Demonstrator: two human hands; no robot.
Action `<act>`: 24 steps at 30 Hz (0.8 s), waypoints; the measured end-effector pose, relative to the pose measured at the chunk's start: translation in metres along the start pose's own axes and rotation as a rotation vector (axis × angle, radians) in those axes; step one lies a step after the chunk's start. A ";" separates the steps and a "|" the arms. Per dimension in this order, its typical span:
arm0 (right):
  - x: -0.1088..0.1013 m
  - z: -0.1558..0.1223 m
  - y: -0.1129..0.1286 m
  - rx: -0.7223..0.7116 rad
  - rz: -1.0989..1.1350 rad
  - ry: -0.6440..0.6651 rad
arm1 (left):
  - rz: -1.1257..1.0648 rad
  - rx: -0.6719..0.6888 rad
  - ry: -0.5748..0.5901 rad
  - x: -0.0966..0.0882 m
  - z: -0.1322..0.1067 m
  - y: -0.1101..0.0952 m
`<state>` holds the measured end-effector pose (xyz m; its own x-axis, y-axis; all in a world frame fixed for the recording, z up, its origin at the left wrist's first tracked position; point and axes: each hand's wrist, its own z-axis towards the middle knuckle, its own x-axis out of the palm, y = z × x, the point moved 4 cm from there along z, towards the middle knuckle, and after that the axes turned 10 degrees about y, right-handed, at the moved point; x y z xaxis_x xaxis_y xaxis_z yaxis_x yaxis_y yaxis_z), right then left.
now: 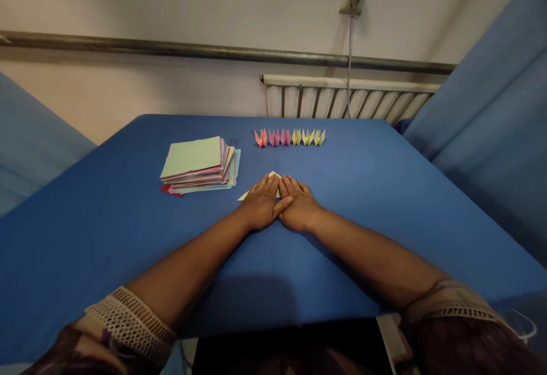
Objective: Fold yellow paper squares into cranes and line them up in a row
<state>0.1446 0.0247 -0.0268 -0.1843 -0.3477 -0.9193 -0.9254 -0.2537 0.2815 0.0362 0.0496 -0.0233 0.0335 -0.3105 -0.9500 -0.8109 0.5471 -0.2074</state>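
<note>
A pale yellow sheet of paper (244,196), folded to a triangle, lies flat on the blue table. Its peak shows above my fingertips and its left corner sticks out beside my left hand; the rest is hidden. My left hand (261,203) presses on it, palm down with fingers stretched, its thumb crossing over the other hand. Flat on the same paper, my right hand (299,203) rests right against the left one, fingers stretched.
Left of my hands stands a stack of coloured paper (194,158), light green on top. Several small folded paper figures (285,137) in orange, pink and yellow line up towards the back of the blue table (376,170). Behind are a radiator (325,82) and blue curtains (482,90).
</note>
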 end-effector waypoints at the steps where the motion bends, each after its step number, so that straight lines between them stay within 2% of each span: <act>1: 0.001 0.000 0.000 -0.003 -0.004 -0.005 | 0.021 -0.013 0.000 0.001 -0.005 0.005; 7: 0.001 0.001 -0.001 -0.010 -0.029 -0.066 | 0.144 -0.117 -0.049 0.001 -0.032 0.028; 10: 0.002 0.001 -0.001 -0.005 -0.023 -0.081 | 0.178 -0.169 -0.119 -0.003 -0.040 0.024; 11: 0.002 0.001 -0.001 -0.005 -0.023 -0.078 | 0.187 -0.148 -0.147 -0.004 -0.042 0.019; 13: 0.003 0.001 -0.001 -0.008 -0.026 -0.066 | 0.201 0.009 -0.145 -0.005 -0.044 0.003; 14: 0.003 0.000 -0.001 -0.011 -0.028 -0.064 | 0.188 0.097 -0.088 -0.003 -0.046 -0.004; 16: 0.003 0.000 -0.001 -0.015 -0.028 -0.066 | 0.157 0.121 0.011 0.000 -0.050 -0.009; 18: 0.002 -0.001 -0.002 -0.011 -0.024 -0.072 | 0.170 0.047 0.048 -0.001 -0.056 -0.005; 22: 0.002 -0.001 -0.002 -0.002 -0.019 -0.068 | 0.260 -0.183 0.058 -0.014 -0.069 0.011; 24: 0.002 0.000 -0.002 -0.002 -0.017 -0.066 | 0.298 -0.251 0.027 -0.021 -0.071 0.014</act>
<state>0.1457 0.0241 -0.0296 -0.1899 -0.2833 -0.9400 -0.9279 -0.2610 0.2661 -0.0177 0.0088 0.0103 -0.2375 -0.1891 -0.9528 -0.9006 0.4105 0.1430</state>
